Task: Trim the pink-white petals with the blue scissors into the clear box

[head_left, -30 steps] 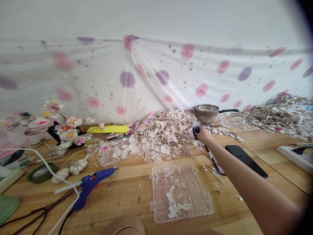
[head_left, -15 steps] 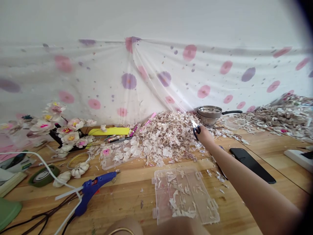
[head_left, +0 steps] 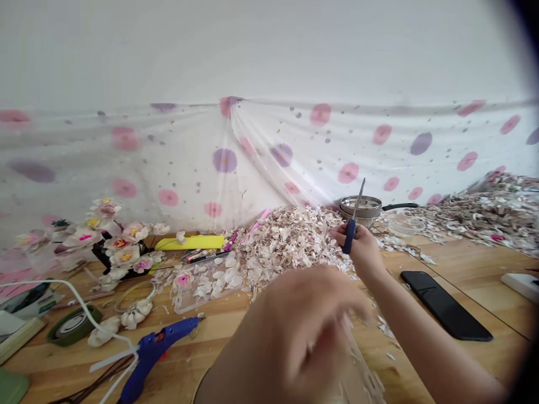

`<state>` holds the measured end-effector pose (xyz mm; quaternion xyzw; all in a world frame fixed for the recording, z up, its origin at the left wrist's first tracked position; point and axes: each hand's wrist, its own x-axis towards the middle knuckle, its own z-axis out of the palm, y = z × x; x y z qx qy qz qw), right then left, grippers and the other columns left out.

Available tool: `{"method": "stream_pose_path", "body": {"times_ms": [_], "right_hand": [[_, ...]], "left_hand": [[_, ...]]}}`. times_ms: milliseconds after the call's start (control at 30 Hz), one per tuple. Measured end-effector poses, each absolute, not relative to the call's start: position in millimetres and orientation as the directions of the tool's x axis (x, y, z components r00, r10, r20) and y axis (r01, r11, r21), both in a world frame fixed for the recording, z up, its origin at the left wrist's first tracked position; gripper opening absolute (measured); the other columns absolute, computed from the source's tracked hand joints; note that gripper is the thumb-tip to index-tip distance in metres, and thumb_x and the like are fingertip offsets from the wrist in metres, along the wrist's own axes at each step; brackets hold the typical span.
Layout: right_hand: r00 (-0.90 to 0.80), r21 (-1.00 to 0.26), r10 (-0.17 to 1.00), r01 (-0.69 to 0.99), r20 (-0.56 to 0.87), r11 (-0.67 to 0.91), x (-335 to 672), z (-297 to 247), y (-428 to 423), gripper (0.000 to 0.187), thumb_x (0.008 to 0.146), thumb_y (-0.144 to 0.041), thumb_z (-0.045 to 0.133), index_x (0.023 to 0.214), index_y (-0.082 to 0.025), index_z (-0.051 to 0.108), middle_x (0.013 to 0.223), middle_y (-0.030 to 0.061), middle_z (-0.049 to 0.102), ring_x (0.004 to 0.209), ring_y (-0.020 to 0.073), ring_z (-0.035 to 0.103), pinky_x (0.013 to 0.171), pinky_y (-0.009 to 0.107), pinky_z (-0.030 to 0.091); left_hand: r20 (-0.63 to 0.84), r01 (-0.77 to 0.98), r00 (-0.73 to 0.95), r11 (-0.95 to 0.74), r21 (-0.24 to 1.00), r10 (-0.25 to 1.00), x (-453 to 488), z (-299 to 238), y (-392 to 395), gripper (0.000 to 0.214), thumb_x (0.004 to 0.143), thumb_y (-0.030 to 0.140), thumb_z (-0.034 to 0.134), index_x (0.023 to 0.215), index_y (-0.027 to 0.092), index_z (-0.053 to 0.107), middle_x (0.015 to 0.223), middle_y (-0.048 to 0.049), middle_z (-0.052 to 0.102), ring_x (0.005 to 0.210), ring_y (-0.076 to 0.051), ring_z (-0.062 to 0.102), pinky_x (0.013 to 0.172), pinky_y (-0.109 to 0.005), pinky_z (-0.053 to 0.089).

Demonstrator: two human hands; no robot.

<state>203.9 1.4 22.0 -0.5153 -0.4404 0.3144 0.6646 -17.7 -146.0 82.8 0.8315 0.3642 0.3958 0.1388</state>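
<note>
My right hand is closed around the dark handles of a pair of scissors, with the blades pointing up in front of a metal pan. Just left of it spreads a large heap of pale, papery flakes that look like garlic skin. My left hand is large, close to the camera and smeared by motion. Its fingers look curled, but whether they hold anything cannot be made out. Underneath, the clear plastic box lid is mostly hidden by this hand.
A blue glue gun, garlic bulbs and green tape lie at left. Behind them stand handmade flowers. A clear tray holds pale petals. The pan is behind my right hand, a black phone to its right.
My left hand has risen from the bottom edge to over the box lid. My right hand has turned the scissors, from blades leaning left to nearly upright. The view has tilted up slightly.
</note>
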Motion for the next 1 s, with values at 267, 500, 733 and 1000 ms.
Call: {"method": "stream_pose_path", "body": {"times_ms": [267,500,733,1000], "right_hand": [[0.343,-0.911,0.912,-0.256,0.226,0.322,163,42,-32,0.044,0.052,-0.035,0.088,0.079,-0.021,0.056,0.079,0.0019,0.071,0.063,0.0144,0.059,0.058,0.027,0.047],[0.274,-0.914,0.947,-0.316,0.168,0.254,155,47,-45,0.047,0.047,-0.033,0.092,0.077,-0.020,0.058,0.075,0.0021,0.071,0.064,0.0167,0.062,0.060,0.029,0.048],[0.027,-0.970,0.984,-0.164,0.176,0.178,174,63,-62,0.041,0.055,-0.032,0.090,0.079,-0.020,0.060,0.085,0.0041,0.075,0.058,0.0125,0.056,0.055,0.027,0.044],[-0.313,-0.992,0.942,-0.007,0.119,0.123,179,77,-86,0.036,0.064,-0.034,0.086,0.081,-0.020,0.057,0.092,0.0069,0.074,0.058,0.0126,0.055,0.051,0.026,0.041]], "left_hand": [[0.307,0.772,0.248,-0.379,0.510,0.919,24,73,-66,0.048,0.094,0.041,0.048,0.132,0.011,0.049,0.118,-0.0181,0.065,0.095,-0.029,0.065,0.078,-0.037,0.047],[0.302,0.771,0.209,-0.346,0.535,0.930,27,74,-68,0.023,0.097,0.028,0.037,0.084,0.020,0.054,0.079,-0.0074,0.064,0.069,-0.021,0.059,0.057,-0.028,0.032],[-0.007,0.620,0.469,-0.324,0.715,0.883,-10,88,-75,0.033,0.096,0.042,0.037,0.079,0.021,0.055,0.071,-0.0009,0.063,0.058,-0.015,0.057,0.051,-0.024,0.036],[-0.158,0.423,0.744,-0.275,0.863,0.649,-35,95,-74,0.038,0.090,0.050,0.053,0.076,0.015,0.059,0.079,-0.0063,0.069,0.059,-0.011,0.057,0.058,-0.021,0.045]]}}
